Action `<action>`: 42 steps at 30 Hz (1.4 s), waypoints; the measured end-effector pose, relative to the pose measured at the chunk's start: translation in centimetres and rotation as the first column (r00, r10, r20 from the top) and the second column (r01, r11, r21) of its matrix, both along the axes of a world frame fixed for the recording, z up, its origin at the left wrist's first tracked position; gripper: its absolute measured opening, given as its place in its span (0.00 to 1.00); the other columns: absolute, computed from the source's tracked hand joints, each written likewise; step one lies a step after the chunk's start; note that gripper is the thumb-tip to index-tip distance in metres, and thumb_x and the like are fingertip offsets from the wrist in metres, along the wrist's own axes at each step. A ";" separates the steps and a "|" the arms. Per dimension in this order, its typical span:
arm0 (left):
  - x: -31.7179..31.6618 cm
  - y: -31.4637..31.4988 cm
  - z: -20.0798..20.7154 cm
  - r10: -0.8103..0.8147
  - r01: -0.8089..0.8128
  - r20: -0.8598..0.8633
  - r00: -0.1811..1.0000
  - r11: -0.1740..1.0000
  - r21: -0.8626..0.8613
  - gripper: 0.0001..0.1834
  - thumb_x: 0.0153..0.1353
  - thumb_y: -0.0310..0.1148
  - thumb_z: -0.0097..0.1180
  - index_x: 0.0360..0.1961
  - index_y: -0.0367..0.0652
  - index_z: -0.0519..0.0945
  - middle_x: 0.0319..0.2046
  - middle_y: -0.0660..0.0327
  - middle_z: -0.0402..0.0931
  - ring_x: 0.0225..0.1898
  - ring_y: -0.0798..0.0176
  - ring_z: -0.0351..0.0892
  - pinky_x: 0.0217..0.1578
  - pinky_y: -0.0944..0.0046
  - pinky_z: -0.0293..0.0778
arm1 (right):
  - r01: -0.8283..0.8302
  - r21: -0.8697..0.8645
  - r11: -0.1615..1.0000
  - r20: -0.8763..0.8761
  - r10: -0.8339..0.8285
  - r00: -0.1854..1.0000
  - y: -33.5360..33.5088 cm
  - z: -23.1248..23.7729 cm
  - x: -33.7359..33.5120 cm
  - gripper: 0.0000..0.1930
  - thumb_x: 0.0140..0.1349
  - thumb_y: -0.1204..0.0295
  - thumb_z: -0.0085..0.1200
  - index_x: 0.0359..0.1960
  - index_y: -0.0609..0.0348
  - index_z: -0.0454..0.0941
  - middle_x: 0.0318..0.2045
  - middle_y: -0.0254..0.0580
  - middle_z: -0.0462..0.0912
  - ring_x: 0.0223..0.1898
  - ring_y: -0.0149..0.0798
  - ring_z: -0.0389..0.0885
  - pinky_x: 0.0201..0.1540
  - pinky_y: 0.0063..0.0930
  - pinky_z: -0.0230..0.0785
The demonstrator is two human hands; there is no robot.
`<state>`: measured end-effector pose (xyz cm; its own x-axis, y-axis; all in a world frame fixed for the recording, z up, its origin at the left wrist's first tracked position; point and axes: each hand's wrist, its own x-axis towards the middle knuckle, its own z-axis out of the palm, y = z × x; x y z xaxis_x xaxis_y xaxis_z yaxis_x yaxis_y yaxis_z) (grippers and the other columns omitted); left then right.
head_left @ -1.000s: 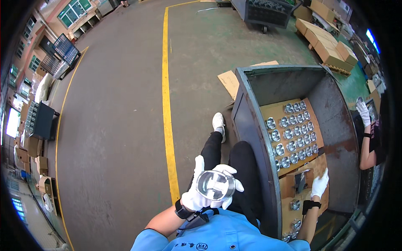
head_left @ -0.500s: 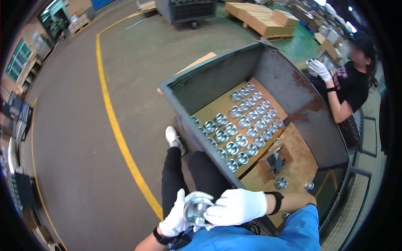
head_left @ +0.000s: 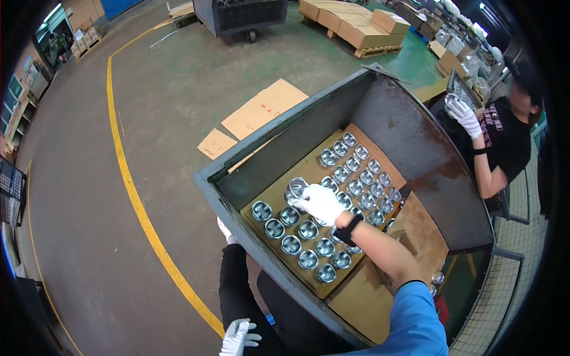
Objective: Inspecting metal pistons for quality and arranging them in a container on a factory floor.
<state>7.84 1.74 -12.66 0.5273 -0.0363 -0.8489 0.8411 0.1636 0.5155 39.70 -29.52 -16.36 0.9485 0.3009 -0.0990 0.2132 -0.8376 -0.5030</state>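
My right hand [head_left: 321, 203], in a white glove, reaches into a grey metal bin [head_left: 270, 137]. Its fingers are closed round a shiny metal piston [head_left: 294, 189], held at the rows on the cardboard sheet [head_left: 256, 196]. Whether that piston touches the sheet, I cannot tell. Several similar pistons [head_left: 308, 229] stand in rows around it; my hand and forearm hide some. My left hand [head_left: 238, 338], also gloved, is low by my leg, outside the bin. Its fingers are apart, with nothing in them.
Flat cardboard pieces [head_left: 264, 108] lie on the floor beyond the bin's far left edge. To the right, a co-worker [head_left: 504, 133] in white gloves holds a metal part. Behind are boxes on a pallet [head_left: 365, 28] and a wheeled grey bin [head_left: 240, 21].
My right hand has carried the piston from in front of my body forward into the bin. My left hand has let go of it and dropped lower. The view has shifted.
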 end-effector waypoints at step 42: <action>-0.8 -0.4 1.8 -0.026 0.031 -0.040 0.999 0.993 0.118 0.23 0.68 0.43 0.50 0.54 0.35 0.74 0.46 0.46 0.78 0.44 0.49 0.81 0.44 0.57 0.79 | 0.631 -0.555 0.542 -0.392 -0.839 0.377 -30.3 -7.7 -41.9 0.21 0.60 0.62 0.51 0.55 0.52 0.77 0.53 0.57 0.78 0.54 0.56 0.77 0.57 0.42 0.71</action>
